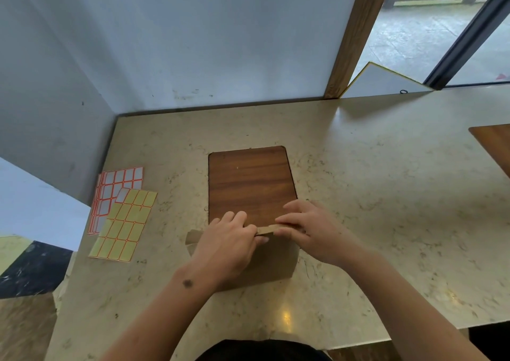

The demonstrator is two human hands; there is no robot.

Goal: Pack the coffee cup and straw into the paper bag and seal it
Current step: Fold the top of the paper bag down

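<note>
A brown paper bag point(271, 264) stands on the marble counter near its front, seen from above. Its top edge is folded over into a narrow strip between my hands. My left hand point(227, 243) pinches the left part of that fold, with the thumb under it. From the right, my right hand point(306, 228) presses its fingers on the same fold. The coffee cup and the straw are not in sight; whether they are inside the bag cannot be told.
A wood-grain board point(249, 184) lies flat just behind the bag. Two sheets of labels, one yellow point(124, 228) and one white with red lines point(116, 192), lie at the left. White walls close the back and left. Another wooden board point(494, 145) shows at the right edge.
</note>
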